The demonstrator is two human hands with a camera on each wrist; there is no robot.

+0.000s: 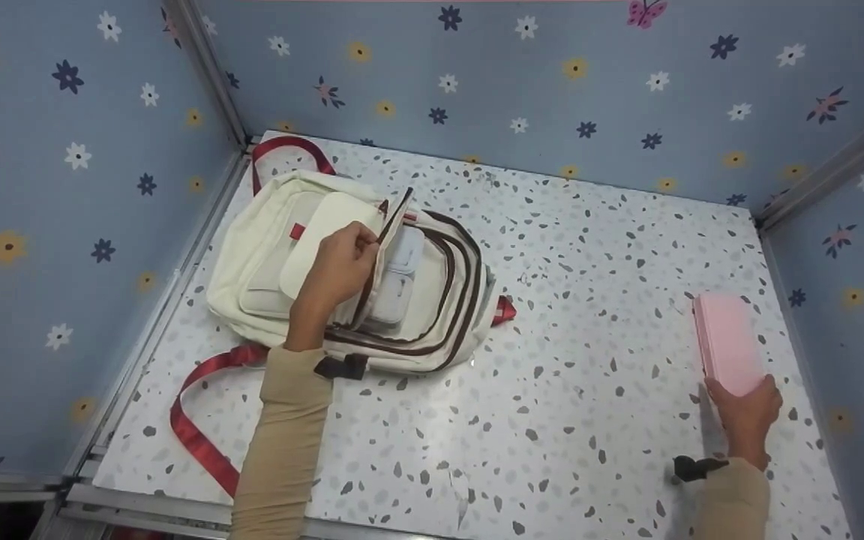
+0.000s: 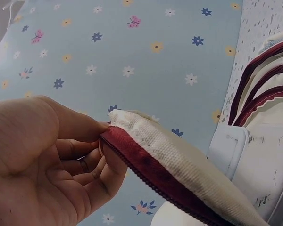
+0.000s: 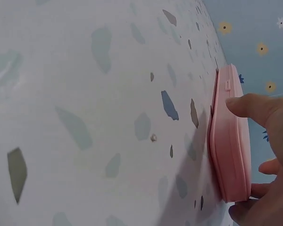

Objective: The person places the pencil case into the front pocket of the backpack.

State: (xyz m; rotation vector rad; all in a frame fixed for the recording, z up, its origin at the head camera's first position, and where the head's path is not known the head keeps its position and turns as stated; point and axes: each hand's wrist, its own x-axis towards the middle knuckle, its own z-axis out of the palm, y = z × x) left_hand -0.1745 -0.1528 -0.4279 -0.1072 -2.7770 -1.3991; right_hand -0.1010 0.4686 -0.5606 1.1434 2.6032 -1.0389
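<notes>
A cream backpack (image 1: 267, 240) with dark red zippers lies on the left of the table, its pocket unzipped. My left hand (image 1: 342, 259) pinches the zippered edge of the pocket flap (image 2: 179, 174) between thumb and fingers and holds it raised. Inside the pocket sit pale grey-white cases (image 1: 391, 296). Far to the right, my right hand (image 1: 748, 412) grips the near end of a pink pencil case (image 1: 732, 341). In the right wrist view the thumb lies along one side of the pencil case, with other fingers at its near end.
Red straps (image 1: 203, 442) loop out from the backpack over the white speckled table (image 1: 589, 300). Blue flowered panels (image 1: 514, 90) wall in the back and both sides. A metal rail (image 1: 147, 502) runs along the near left edge.
</notes>
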